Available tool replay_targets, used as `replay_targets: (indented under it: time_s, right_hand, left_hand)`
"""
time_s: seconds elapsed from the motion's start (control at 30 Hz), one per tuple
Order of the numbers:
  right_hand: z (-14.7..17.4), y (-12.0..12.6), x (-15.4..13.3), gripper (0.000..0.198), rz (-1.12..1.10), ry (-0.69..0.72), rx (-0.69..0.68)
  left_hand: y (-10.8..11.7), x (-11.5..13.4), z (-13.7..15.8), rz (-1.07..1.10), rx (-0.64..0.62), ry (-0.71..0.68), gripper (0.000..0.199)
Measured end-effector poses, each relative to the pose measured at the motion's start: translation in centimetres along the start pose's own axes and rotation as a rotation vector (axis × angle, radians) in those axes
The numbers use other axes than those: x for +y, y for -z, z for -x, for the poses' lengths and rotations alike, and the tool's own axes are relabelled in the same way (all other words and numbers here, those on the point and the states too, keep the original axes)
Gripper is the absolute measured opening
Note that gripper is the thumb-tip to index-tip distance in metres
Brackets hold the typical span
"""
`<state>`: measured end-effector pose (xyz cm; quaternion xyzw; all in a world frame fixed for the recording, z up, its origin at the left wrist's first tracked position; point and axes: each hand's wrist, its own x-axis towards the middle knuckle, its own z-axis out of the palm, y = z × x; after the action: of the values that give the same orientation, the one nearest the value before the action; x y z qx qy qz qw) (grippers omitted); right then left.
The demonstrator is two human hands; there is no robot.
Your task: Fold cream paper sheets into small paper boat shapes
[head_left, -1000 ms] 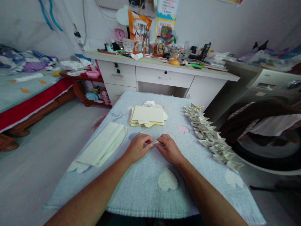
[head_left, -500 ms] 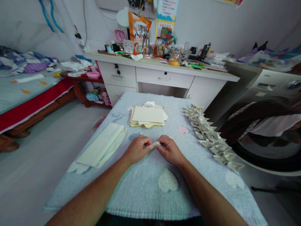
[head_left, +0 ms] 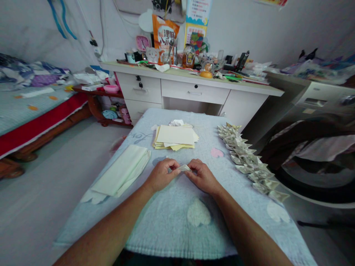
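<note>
A small folded piece of paper (head_left: 184, 168) is pinched between my two hands over the middle of the cloth-covered table. My left hand (head_left: 164, 173) grips its left end with thumb and fingers. On the other end, my right hand (head_left: 202, 175) closes with thumb and forefinger. Fingers hide parts of the paper. Beyond my hands lies a stack of cream and yellow paper sheets (head_left: 175, 135). Rows of folded paper boats (head_left: 248, 159) stand close together along the table's right side. To the left rests a folded pale sheet bundle (head_left: 122, 171).
The table's pale blue cloth (head_left: 166, 225) has heart patterns. A white crumpled tissue (head_left: 176, 122) sits behind the paper stack. Farther back stands a cluttered white desk (head_left: 194, 90). A washing machine (head_left: 313, 147) is at right, a bed (head_left: 36, 111) at left.
My fingers have shifted slightly on the folded paper, and a bit more of it shows between them. Both hands stay in nearly the same place.
</note>
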<state>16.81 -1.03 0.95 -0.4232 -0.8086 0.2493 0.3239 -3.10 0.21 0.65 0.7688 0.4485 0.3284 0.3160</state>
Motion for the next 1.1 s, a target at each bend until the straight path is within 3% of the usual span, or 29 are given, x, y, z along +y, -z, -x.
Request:
replay_targets:
  time_s: [0.2, 0.47, 0.67, 0.87, 1.1]
  right_hand:
    - [0.0, 0.2, 0.1, 0.031, 0.001, 0.042, -0.014]
    - [0.0, 0.2, -0.5, 0.028, -0.002, 0.042, -0.064]
    - [-0.1, 0.5, -0.7, 0.039, 0.021, 0.026, -0.050]
    - [0.0, 0.5, -0.3, 0.040, -0.034, 0.021, -0.044]
    - [0.1, 0.4, -0.5, 0.035, -0.074, -0.008, -0.035]
  left_hand:
    - [-0.3, 0.2, -0.1, 0.032, 0.009, -0.019, 0.009]
    - [-0.1, 0.0, 0.0, 0.031, -0.001, 0.022, 0.014]
    - [0.0, -0.1, -0.1, 0.136, -0.007, 0.064, 0.017]
    - [0.0, -0.8, -0.2, 0.342, -0.014, 0.125, 0.027]
    - [0.2, -1.0, -0.1, 0.337, 0.018, 0.150, 0.027]
